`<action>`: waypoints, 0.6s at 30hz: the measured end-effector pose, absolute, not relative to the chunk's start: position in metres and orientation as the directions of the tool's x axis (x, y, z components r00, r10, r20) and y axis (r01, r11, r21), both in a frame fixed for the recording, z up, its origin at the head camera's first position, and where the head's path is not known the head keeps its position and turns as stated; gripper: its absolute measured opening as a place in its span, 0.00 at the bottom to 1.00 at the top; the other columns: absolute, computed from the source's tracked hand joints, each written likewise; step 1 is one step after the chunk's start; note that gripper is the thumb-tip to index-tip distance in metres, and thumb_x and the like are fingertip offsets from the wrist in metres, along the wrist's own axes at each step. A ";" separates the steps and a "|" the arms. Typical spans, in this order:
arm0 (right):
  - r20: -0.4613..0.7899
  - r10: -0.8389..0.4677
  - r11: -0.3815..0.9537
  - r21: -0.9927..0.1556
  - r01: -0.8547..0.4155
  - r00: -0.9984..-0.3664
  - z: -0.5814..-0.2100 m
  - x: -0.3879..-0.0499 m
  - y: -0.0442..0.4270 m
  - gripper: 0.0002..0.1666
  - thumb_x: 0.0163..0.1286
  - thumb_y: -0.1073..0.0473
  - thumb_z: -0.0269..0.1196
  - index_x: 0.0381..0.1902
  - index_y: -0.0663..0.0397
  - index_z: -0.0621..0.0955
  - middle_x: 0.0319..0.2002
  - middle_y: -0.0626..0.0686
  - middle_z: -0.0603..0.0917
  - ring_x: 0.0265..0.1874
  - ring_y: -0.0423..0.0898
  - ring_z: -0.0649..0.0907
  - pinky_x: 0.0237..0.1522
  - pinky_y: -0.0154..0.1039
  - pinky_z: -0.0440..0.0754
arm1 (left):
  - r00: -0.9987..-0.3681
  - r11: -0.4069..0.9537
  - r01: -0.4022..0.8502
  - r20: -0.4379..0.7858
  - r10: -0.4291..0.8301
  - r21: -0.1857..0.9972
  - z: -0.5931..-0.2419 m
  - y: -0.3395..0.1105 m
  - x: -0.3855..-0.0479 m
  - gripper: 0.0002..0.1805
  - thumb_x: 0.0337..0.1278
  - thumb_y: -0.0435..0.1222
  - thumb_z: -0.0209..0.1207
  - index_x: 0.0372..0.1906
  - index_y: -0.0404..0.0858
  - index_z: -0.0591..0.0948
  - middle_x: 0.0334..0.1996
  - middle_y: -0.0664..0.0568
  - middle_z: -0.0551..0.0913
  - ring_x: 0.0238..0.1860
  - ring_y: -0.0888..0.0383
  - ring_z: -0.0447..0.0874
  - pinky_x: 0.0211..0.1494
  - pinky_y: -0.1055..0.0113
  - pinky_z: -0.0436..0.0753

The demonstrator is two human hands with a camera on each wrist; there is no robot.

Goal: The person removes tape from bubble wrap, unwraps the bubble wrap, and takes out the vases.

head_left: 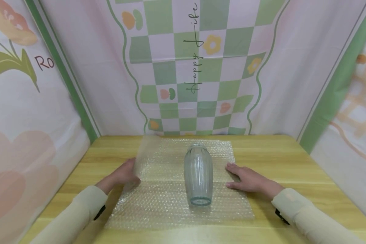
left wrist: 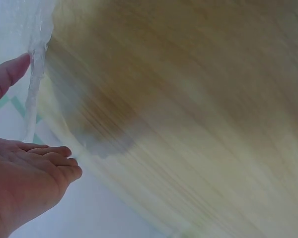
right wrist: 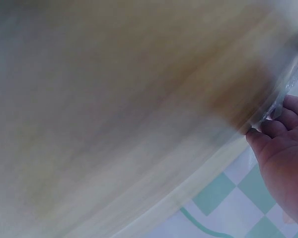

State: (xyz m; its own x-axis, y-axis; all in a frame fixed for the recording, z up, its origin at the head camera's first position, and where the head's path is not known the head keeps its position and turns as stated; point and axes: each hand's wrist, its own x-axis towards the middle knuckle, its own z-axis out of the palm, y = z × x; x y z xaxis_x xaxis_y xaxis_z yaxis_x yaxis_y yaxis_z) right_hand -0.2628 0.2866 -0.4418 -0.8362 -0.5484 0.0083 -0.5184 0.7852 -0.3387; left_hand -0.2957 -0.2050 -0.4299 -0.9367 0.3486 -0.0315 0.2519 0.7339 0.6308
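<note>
A clear ribbed glass vase (head_left: 198, 174) lies on its side on a sheet of bubble wrap (head_left: 161, 203), its base toward me. At the sheet's left edge is my left hand (head_left: 125, 173); the upper left part of the wrap is raised and blurred. In the left wrist view, the thumb touches the wrap's edge (left wrist: 36, 74) while the fingers (left wrist: 49, 158) stretch out apart from the thumb. My right hand (head_left: 247, 178) rests at the sheet's right edge, fingers and thumb spread. Its fingertips touch the wrap in the right wrist view, where the thumb is hidden.
Everything lies on a wooden table (head_left: 271, 152). A printed cloth (head_left: 225, 74) with green checks hangs behind the table's far edge, and more cloth panels stand at the left (head_left: 33, 142) and right (head_left: 353, 115).
</note>
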 end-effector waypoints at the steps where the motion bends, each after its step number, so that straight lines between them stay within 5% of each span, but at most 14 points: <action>1: 0.007 -0.546 0.786 -0.341 -0.516 -0.837 -0.442 -0.263 0.287 0.48 0.67 0.38 0.61 0.69 0.72 0.64 0.69 0.70 0.60 0.68 0.67 0.60 0.66 0.61 0.59 | -0.940 0.741 0.240 -0.041 0.339 0.628 -0.430 -0.205 -0.296 0.54 0.37 0.27 0.72 0.71 0.22 0.54 0.66 0.25 0.60 0.65 0.30 0.60 0.68 0.38 0.59; 13: 0.019 -0.552 0.778 -0.348 -0.523 -0.833 -0.439 -0.261 0.284 0.48 0.67 0.38 0.61 0.68 0.72 0.65 0.69 0.70 0.61 0.68 0.68 0.61 0.66 0.62 0.60 | -0.947 0.796 0.220 -0.070 0.312 0.564 -0.428 -0.204 -0.295 0.61 0.38 0.30 0.73 0.70 0.16 0.43 0.70 0.21 0.41 0.71 0.29 0.38 0.71 0.42 0.42; 18: 0.012 -0.549 0.781 -0.349 -0.518 -0.836 -0.440 -0.261 0.285 0.49 0.67 0.37 0.61 0.69 0.71 0.65 0.70 0.69 0.61 0.68 0.67 0.60 0.66 0.61 0.60 | -0.932 0.808 0.290 -0.039 0.359 0.514 -0.428 -0.204 -0.295 0.60 0.38 0.31 0.73 0.70 0.15 0.44 0.71 0.22 0.42 0.72 0.30 0.37 0.72 0.43 0.41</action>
State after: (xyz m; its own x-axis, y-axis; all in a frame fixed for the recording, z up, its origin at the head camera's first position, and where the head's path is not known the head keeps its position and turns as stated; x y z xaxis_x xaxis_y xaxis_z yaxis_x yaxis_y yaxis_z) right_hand -0.2613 0.2853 -0.4395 -0.8357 -0.5491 0.0120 -0.5180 0.7808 -0.3493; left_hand -0.2949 -0.2038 -0.4284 -0.9324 0.3593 -0.0386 0.2899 0.8076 0.5136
